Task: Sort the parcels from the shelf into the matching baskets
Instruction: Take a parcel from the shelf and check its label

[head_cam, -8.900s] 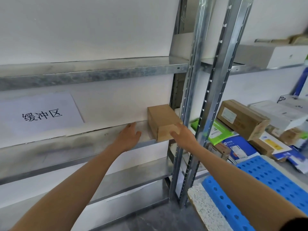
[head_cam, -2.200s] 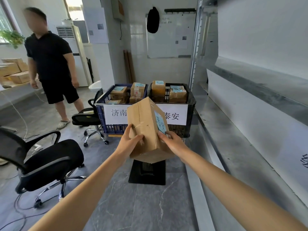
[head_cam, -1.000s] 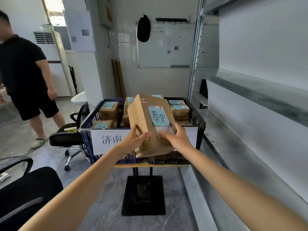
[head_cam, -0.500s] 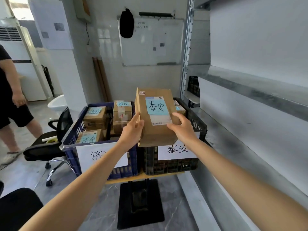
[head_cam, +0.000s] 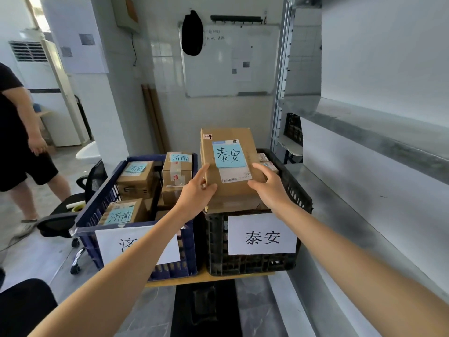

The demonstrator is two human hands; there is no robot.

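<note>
The person holds one cardboard parcel in both hands over the black basket, the one whose front sheet reads 泰安. The blue note on the parcel's top face carries the same two characters, so the match looks right. The left hand grips the parcel's lower left edge, its thumb against the side. The right hand clasps the lower right corner, with its thumb laid on the top face beside the printed label. The parcel is tilted, its far end raised and its near end down at the basket's front rim. Whether it already rests on what lies beneath cannot be told.

Judging by how things lie, the sorting is well under way. The blue basket just to the left, whose sheet the left forearm partly covers, already holds several boxes with blue notes reading 济南. A few packed boxes also show behind the held parcel in the black basket. For this parcel, only the lowering and letting go seem to be left. The metal shelf runs along the right, but only part of it shows, so how many parcels wait there cannot be judged. A bystander in black stands at the far left, near an office chair, well apart from the baskets
</note>
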